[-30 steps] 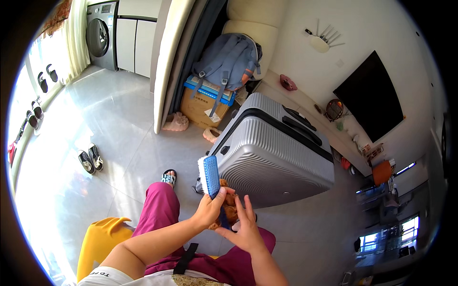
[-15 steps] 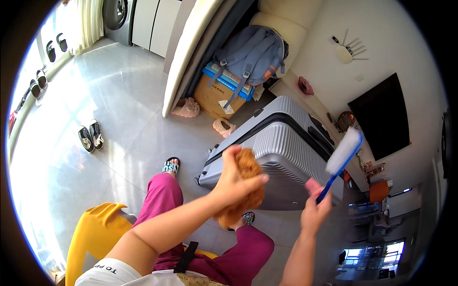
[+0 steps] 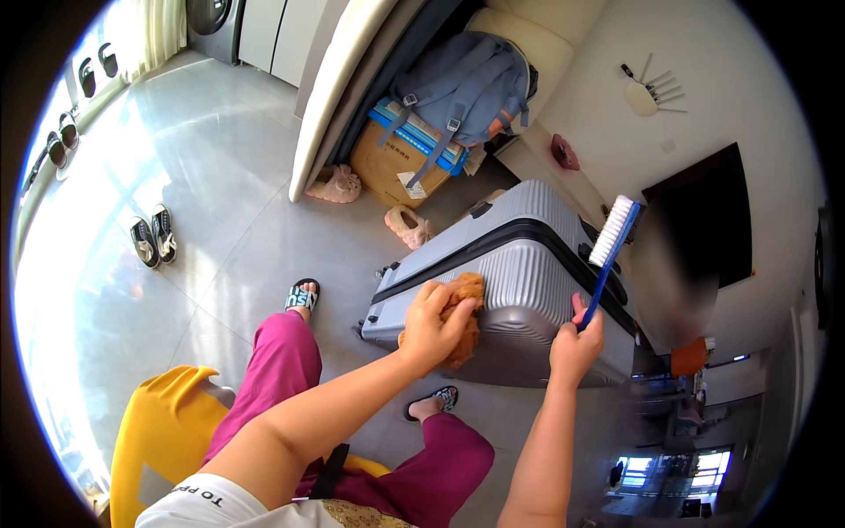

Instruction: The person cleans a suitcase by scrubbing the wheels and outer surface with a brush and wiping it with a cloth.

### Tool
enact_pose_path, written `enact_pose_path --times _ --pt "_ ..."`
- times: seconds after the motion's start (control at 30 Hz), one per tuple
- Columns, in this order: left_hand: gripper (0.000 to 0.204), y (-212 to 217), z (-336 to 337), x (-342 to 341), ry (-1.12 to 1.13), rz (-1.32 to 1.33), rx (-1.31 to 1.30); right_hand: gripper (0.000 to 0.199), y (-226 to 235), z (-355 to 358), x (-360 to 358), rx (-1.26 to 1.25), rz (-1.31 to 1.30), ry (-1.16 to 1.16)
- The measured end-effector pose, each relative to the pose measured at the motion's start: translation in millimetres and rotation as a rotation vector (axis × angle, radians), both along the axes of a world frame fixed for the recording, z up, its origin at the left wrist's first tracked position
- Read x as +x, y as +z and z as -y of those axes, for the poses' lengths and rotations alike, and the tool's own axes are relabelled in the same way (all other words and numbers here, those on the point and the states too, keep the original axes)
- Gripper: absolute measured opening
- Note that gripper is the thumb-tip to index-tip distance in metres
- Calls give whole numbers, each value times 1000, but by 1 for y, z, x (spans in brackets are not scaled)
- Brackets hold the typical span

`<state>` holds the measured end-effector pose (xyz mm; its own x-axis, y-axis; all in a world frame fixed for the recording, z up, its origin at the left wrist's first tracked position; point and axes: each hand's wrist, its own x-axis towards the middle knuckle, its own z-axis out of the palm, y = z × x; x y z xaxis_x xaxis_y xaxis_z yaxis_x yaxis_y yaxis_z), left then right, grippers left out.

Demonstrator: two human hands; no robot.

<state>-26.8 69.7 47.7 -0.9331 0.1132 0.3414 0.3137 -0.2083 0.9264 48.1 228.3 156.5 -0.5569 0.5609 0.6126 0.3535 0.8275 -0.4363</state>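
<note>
In the head view, the left hand (image 3: 429, 327) has its grip closed around a brown fluffy bundle (image 3: 464, 343), in front of the near left part of the gray suitcase (image 3: 524, 295); whether bundle and suitcase touch cannot be told. Farther right before the suitcase, the right hand (image 3: 576, 350) grips a blue brush (image 3: 606, 267) by its handle, its long axis slanting up and rightward, white bristles (image 3: 609, 231) turned left. The bundle lies left of and below the brush head, well apart; the left hand is nearer the suitcase's left end.
</note>
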Motion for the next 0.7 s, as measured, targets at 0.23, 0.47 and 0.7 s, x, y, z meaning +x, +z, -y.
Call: enact_pose_path --times 0.23,0.47,0.7 --pt "28 38 -21 -2 103 -152 -25 14 2 7 -5 -6 26 -19" --pt "24 -45 -11 36 143 95 29 13 -3 8 -5 76 12 -24" --pt "15 -10 5 -26 186 85 79 12 12 42 -38 153 177 -21"
